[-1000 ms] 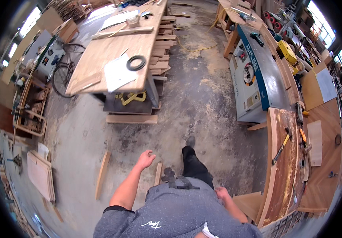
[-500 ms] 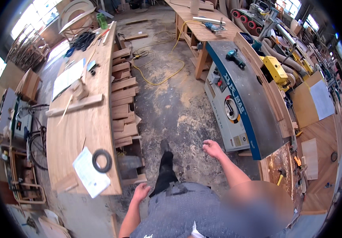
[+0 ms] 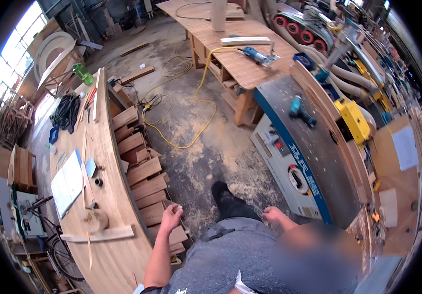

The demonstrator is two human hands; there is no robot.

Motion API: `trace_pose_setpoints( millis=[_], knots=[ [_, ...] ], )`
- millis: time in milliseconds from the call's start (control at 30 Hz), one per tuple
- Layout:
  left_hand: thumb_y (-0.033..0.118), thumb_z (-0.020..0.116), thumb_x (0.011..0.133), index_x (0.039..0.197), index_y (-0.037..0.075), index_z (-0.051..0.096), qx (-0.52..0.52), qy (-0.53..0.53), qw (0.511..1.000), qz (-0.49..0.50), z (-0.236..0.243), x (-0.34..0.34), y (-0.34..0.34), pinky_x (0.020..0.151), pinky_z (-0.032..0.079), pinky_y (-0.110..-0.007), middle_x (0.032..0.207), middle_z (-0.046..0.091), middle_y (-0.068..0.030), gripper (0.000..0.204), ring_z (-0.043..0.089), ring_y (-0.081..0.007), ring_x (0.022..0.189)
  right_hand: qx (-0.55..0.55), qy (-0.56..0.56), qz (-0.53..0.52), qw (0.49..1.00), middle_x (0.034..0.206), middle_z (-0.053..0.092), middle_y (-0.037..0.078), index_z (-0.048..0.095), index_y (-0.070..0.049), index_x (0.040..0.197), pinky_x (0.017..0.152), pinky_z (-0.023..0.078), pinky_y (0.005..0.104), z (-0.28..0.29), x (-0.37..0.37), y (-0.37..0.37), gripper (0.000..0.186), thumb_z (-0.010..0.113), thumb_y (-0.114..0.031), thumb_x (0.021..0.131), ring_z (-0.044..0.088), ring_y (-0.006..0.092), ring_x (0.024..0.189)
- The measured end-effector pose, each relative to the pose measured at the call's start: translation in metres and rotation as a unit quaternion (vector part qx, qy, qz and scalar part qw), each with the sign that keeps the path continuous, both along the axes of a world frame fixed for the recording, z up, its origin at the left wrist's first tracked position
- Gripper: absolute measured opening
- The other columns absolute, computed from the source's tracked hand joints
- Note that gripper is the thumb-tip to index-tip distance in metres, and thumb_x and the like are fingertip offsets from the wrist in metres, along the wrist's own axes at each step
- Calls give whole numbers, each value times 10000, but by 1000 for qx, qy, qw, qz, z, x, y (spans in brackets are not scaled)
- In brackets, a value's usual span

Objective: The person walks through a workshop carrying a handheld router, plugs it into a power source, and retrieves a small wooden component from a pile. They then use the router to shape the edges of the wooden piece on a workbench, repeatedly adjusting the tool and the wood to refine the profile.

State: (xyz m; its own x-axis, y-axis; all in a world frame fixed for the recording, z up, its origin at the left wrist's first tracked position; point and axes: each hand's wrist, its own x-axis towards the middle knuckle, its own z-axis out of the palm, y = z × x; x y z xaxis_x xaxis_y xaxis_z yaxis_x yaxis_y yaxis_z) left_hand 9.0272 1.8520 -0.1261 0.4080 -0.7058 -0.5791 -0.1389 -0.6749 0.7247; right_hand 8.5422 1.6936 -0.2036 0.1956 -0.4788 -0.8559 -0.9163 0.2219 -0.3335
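My left hand (image 3: 170, 218) is in front of me beside the workbench (image 3: 123, 262), its fingers curled closed. A tiny pale spot shows at its fingertips; I cannot make out what it is. My right hand (image 3: 273, 214) hangs near the white side of the jointer-like machine (image 3: 289, 188), fingers loosely curled, with nothing visible in them. Neither hand touches the bench or the machine. On the left bench lie a pale wooden bar (image 3: 105, 234), a roundish wooden block (image 3: 96, 220) and an open sheet of paper (image 3: 67, 185).
Wooden boards (image 3: 145, 191) jut from under the left bench into the aisle. A yellow cord (image 3: 203, 128) loops across the dusty floor. A teal drill (image 3: 301, 112) rests on the machine's dark bed. On the far table (image 3: 211, 36) sits a corded blue power tool (image 3: 258, 56).
I have moved forward along the aisle; the benches, machine and cord now appear nearer. My left hand has risen toward the boards, and my right hand has dropped closer to my body.
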Motion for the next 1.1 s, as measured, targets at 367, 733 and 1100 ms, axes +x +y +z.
trace_pose_setpoints(
  millis=[367, 733, 1100],
  knots=[
    [292, 688, 891, 1293, -73, 578, 43, -21, 998, 27, 19, 163, -229, 843, 539, -350, 1049, 725, -178, 554, 697, -247, 956, -34, -150, -94, 984, 921, 701, 106, 606, 30, 1246, 629, 544, 318, -29, 251, -375, 364, 644, -112, 914, 668, 188, 716],
    [251, 708, 901, 1272, -70, 575, 49, 37, 994, 95, -38, 336, -432, 790, 535, -311, 996, 706, -123, 509, 662, -166, 895, -106, -208, -102, 967, 869, 671, 39, 621, -6, 1220, 621, 489, 262, -7, 464, -611, 320, 629, -123, 922, 617, 114, 731],
    [246, 701, 901, 1279, -76, 571, 68, -4, 998, 9, -40, 588, -661, 825, 538, -341, 1032, 710, -183, 513, 690, -225, 923, 37, -45, 1, 998, 1062, 711, 140, 645, 56, 1192, 811, 544, 298, 2, 604, -693, 361, 639, -66, 853, 688, 187, 865]
  ],
)
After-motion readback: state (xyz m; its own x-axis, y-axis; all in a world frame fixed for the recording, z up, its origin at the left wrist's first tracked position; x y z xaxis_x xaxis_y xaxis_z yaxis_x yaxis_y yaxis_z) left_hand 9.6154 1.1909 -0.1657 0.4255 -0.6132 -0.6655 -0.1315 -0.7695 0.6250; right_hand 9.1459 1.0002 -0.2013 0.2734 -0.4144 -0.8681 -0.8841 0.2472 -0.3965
